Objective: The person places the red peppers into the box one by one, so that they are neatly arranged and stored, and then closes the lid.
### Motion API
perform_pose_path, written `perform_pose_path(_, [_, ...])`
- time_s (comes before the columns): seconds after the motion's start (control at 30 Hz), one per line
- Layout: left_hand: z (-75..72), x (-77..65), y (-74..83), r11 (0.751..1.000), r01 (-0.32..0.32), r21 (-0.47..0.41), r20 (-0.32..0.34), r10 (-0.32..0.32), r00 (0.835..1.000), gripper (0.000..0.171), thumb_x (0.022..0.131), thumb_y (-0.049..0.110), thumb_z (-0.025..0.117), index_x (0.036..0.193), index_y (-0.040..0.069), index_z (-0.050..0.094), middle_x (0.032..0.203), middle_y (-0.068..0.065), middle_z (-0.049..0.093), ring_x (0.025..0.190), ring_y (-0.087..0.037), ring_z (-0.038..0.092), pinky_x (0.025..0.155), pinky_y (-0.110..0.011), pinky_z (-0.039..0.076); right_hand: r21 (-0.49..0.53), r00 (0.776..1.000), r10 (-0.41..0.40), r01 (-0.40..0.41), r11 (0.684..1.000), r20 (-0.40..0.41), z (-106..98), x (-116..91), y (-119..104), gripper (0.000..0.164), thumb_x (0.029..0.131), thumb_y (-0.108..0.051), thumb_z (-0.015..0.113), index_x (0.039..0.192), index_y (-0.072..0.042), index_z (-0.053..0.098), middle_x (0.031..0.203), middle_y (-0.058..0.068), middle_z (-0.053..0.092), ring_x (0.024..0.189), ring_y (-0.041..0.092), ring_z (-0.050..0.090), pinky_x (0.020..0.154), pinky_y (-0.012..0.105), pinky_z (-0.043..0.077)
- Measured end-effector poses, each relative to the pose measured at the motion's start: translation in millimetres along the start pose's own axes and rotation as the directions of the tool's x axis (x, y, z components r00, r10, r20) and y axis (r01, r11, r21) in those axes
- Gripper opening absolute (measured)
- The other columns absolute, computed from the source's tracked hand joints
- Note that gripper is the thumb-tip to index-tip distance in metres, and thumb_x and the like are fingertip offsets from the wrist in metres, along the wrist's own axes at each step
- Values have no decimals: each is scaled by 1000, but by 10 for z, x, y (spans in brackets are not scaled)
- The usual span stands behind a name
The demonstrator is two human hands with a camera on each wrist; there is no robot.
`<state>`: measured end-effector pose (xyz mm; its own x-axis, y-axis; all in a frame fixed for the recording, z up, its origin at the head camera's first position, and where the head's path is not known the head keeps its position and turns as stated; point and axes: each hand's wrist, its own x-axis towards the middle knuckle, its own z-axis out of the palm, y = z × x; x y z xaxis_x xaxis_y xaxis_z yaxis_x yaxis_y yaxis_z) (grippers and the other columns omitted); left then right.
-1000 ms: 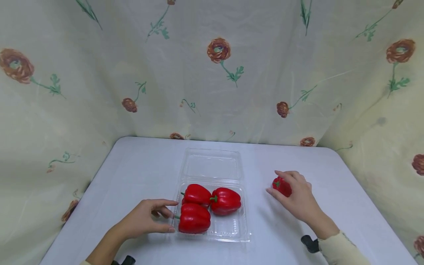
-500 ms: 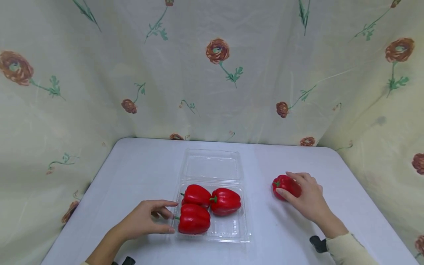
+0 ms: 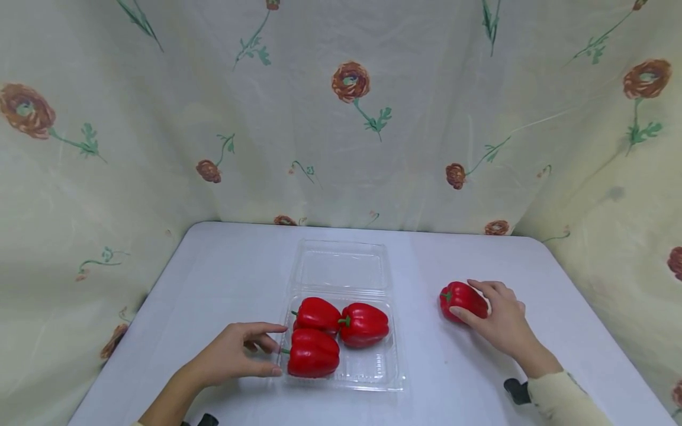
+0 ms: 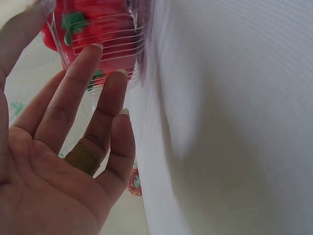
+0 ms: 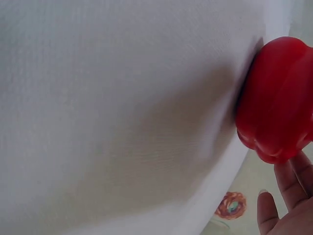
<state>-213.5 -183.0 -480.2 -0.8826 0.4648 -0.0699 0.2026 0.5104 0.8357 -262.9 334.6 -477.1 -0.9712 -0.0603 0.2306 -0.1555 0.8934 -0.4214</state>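
Note:
A red bell pepper (image 3: 462, 300) with a green stem lies on its side at the right of the table. My right hand (image 3: 501, 319) is around its blunt end, thumb at the near side, index finger at the far side. In the right wrist view, fingers (image 5: 288, 181) are at the end of that pepper. My left hand (image 3: 234, 352) is beside the left edge of a clear plastic clamshell box (image 3: 367, 373), fingers apart, holding nothing. Inside the box are three red bell peppers: front left (image 3: 313, 353), back left (image 3: 317, 313) and right (image 3: 364, 325).
The box's hinged lid (image 3: 341, 266) lies folded back towards the far side of the white table (image 3: 240, 266). A flowered curtain (image 3: 415, 118) hangs behind and along both sides. The box's front right corner holds no pepper.
My right hand has drawn back to the right along the pepper, showing more of it. That pepper has stayed in about the same spot. The left hand is still.

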Motion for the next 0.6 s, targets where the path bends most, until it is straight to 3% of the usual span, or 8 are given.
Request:
perform_pose_path(0.37, [-2,-8,-2,1000,2,0,2,-2,1000,61,76,35,86,130,21,64,94,14,71,93,-16,65,83,-38,54,41,990,75,-80,996,118,70,42,96,98,76,-59,78,148,-5,39,136,26,44,124,46,40,89,68,34])
perform_pose_path(0.6, [-6,-8,5,1000,0,-4,4,0,1000,62,75,36,86,131,20,64,95,13,71,92,-15,65,82,-36,54,57,988,83,-91,994,131,86,44,80,98,77,-56,79,149,-5,36,137,25,45,124,45,41,91,68,34])
